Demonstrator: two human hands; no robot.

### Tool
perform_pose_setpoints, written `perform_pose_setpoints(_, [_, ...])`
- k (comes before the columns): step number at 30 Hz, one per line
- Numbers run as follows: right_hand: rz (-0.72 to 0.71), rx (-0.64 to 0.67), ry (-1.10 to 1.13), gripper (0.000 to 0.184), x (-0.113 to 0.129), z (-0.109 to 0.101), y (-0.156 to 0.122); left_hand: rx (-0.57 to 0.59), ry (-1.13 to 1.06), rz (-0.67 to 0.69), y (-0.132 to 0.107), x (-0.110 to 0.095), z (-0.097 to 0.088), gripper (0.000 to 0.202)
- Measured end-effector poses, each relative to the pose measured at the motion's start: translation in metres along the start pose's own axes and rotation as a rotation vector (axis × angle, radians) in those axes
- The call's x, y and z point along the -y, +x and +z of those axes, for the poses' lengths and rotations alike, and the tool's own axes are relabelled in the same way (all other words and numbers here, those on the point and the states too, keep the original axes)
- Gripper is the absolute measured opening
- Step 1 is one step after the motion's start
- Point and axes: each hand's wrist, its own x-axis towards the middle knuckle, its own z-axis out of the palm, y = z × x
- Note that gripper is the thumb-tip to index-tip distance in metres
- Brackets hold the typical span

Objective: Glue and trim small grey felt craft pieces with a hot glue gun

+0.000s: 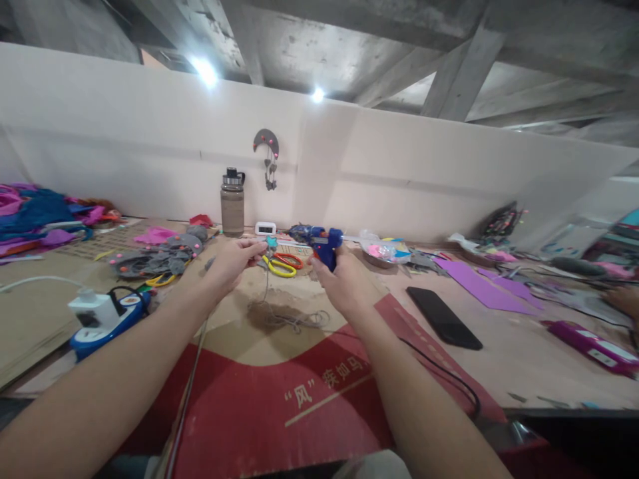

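My right hand is wrapped round a blue hot glue gun, its nozzle pointing left. Pinched in the fingertips of my left hand is a small turquoise felt piece, from which a grey string hangs down to a loose tangle on the cardboard. Just behind and below the piece lie scissors with yellow and orange handles. The glue gun and the felt piece are apart, with a short gap between them.
Red and tan cardboard covers the table in front. A bottle stands at the back, a phone and purple felt lie to the right, a power strip sits left. A felt moon hangs on the wall.
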Motion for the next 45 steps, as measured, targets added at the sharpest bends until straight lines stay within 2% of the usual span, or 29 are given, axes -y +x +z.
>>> perform_pose_setpoints(3, [0.217, 0.057, 0.242, 0.024, -0.024, 0.002, 0.010, -0.007, 0.016, -0.003, -0.001, 0.001, 0.000, 0.029])
perform_pose_setpoints(6, [0.392, 0.129, 0.057, 0.011, -0.047, 0.001, 0.017, 0.010, 0.028, -0.008, -0.001, 0.002, 0.002, 0.029])
perform_pose_setpoints(9, [0.376, 0.099, -0.233, 0.006, -0.060, -0.005, 0.018, 0.037, 0.042, 0.005, -0.001, 0.003, 0.005, 0.029])
perform_pose_setpoints(13, [0.241, -0.199, -0.444, 0.016, -0.051, -0.011, 0.016, 0.033, 0.099, 0.059, -0.004, 0.001, 0.009, 0.025])
perform_pose_setpoints(15, [0.143, -0.257, -0.302, 0.015, -0.036, -0.003, 0.013, 0.017, 0.146, 0.102, -0.008, -0.001, 0.012, 0.022])
perform_pose_setpoints(17, [0.137, -0.133, 0.087, 0.016, -0.018, 0.016, 0.010, 0.011, 0.196, 0.144, -0.013, -0.005, 0.016, 0.021])
perform_pose_setpoints(20, [0.205, 0.065, 0.720, 0.035, 0.004, 0.050, 0.002, 0.039, 0.249, 0.179, -0.020, -0.010, 0.021, 0.021])
perform_pose_setpoints(22, [0.256, 0.184, 0.949, 0.043, 0.012, 0.065, -0.003, 0.066, 0.268, 0.179, -0.023, -0.013, 0.023, 0.020])
perform_pose_setpoints(24, [0.310, 0.240, 1.020, 0.043, 0.014, 0.069, -0.005, 0.072, 0.293, 0.179, -0.024, -0.014, 0.024, 0.018])
perform_pose_setpoints(27, [0.310, 0.161, 0.818, 0.029, 0.011, 0.061, -0.006, 0.053, 0.333, 0.181, -0.024, -0.014, 0.025, 0.016])
perform_pose_setpoints(31, [0.097, 0.009, 0.366, 0.012, 0.005, 0.047, -0.005, 0.041, 0.384, 0.122, -0.024, -0.013, 0.029, 0.016])
perform_pose_setpoints(34, [-0.041, -0.061, 0.166, 0.005, 0.006, 0.042, -0.005, 0.058, 0.396, 0.092, -0.026, -0.013, 0.032, 0.017])
perform_pose_setpoints(38, [-0.130, -0.083, -0.006, 0.006, 0.009, 0.037, -0.005, 0.097, 0.455, 0.100, -0.026, -0.013, 0.032, 0.017])
perform_pose_setpoints(45, [-0.136, -0.058, -0.088, 0.007, 0.010, 0.033, -0.002, 0.150, 0.635, 0.182, -0.026, -0.015, 0.030, 0.016])
